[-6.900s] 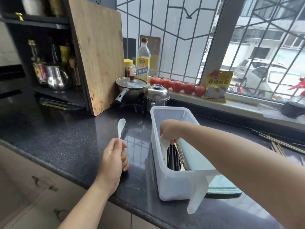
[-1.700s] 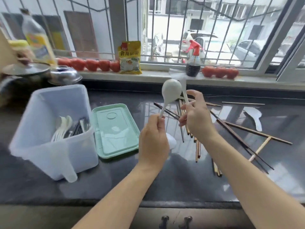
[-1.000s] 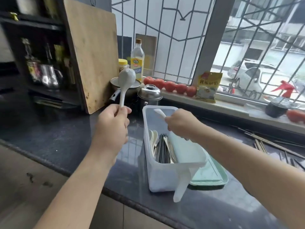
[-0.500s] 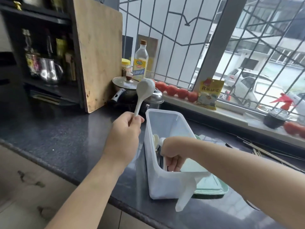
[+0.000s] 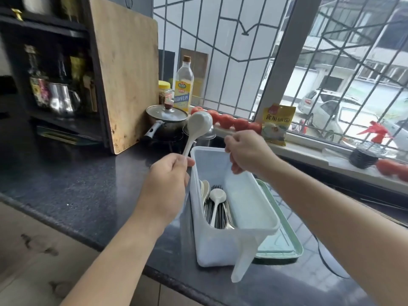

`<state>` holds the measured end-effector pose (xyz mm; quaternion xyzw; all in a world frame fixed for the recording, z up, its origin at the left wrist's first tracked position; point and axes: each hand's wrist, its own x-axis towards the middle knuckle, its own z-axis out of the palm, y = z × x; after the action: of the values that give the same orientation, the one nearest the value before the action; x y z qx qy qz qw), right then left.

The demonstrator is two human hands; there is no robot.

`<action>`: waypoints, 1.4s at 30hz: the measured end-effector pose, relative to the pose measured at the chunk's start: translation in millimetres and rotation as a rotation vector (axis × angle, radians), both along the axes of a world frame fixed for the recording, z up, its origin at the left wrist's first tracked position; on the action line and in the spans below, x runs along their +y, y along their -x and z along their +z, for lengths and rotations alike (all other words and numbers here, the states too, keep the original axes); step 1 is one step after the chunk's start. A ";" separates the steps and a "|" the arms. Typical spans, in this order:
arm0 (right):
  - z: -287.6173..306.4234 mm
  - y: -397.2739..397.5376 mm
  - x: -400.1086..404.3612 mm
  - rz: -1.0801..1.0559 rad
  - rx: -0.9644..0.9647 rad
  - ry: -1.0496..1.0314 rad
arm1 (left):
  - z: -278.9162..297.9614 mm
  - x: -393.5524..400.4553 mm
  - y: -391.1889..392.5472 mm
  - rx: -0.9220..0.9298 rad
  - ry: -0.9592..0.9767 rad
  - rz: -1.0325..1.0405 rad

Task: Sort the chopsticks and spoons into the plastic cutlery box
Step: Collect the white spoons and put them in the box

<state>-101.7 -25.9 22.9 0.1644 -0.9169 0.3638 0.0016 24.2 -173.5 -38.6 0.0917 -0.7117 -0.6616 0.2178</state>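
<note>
Left hand (image 5: 166, 183), fingers pinching the handle end of a white spoon (image 5: 196, 131), bowl up, long axis steeply upright and leaning right. Plastic cutlery box (image 5: 256, 219) just beside, to the right and below, long axis running away from the viewer. Right hand (image 5: 247, 152) over the far rim, fingers loosely curled, holding nothing visible. Another spoon (image 5: 216, 200) lying lengthwise inside on dark chopsticks (image 5: 218, 212).

Hid the lower ends of the dark metal chopsticks (image 5: 218, 214) behind the translucent plastic cutlery box wall (image 5: 220, 250). Cut the red tomatoes (image 5: 395, 171) at the right edge. Blurred the dark shelf's bottles (image 5: 39, 89), upper left.
</note>
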 end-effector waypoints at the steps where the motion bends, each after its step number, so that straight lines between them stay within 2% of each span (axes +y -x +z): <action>1: 14.5 -2.9 4.8 0.009 0.005 0.161 | 1.5 0.7 1.4 -0.003 0.010 -0.006; 2: 26.2 -7.5 7.2 0.037 0.029 0.241 | 3.4 2.0 3.3 -0.010 0.039 -0.015; 4: 40.0 -13.6 8.9 0.126 0.160 0.200 | 10.1 4.1 6.6 -0.033 0.144 -0.064; 7: 46.6 -26.0 12.7 0.321 0.370 -0.235 | 24.9 0.9 7.5 -0.079 0.412 -0.197; 10: 40.3 -43.7 19.5 0.492 0.222 -0.549 | 40.0 -8.9 6.7 -0.097 0.674 -0.278; 12: 31.0 -48.0 20.4 0.524 0.173 -0.627 | 48.9 -15.7 8.6 -0.086 0.801 -0.208; 15: 17.0 -49.4 16.0 0.456 0.071 -0.462 | 52.5 -18.6 19.9 -0.004 0.953 -0.001; 16: 11.8 -50.2 13.1 0.418 -0.029 -0.317 | 50.0 -16.4 24.3 0.041 0.954 0.085; 18: 3.5 -54.0 5.9 0.297 -0.338 0.075 | 41.3 -8.3 28.0 0.081 0.798 0.194; 20: -2.7 -51.4 2.9 0.163 -0.505 0.333 | 32.0 0.4 28.3 0.029 0.607 0.165; 23: -13.6 -34.6 2.1 0.014 -0.386 0.351 | 19.0 13.3 25.4 -0.108 0.487 -0.027; 25: -18.3 -25.0 -0.7 -0.080 -0.267 0.171 | 10.7 19.5 22.2 -0.131 0.541 -0.066; 28: -26.3 -26.1 -3.6 -0.034 -0.111 -0.475 | -6.6 17.7 21.5 -0.079 0.556 0.089; 30: -36.3 -31.3 -5.7 0.028 -0.126 -0.677 | -22.0 9.6 22.6 -0.056 0.499 0.189; 33: -53.6 -33.1 -8.4 0.063 -0.082 -0.803 | -53.0 0.3 20.2 -0.139 0.496 0.209; 38: -72.3 -29.0 -21.5 0.150 -0.149 -0.988 | -110.8 -9.7 8.8 -0.348 0.706 0.181; 40: -71.0 -32.0 -22.5 0.176 -0.156 -1.024 | -127.6 -9.4 5.3 -0.360 0.726 0.183; 42: -67.3 -36.0 -22.1 0.211 -0.151 -1.074 | -137.3 -4.8 4.1 -0.286 0.775 0.240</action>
<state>-65.7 -48.0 -44.4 0.2067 -0.9497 -0.1458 -0.1847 20.2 -178.3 -175.9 0.1761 -0.9148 -0.2961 0.2107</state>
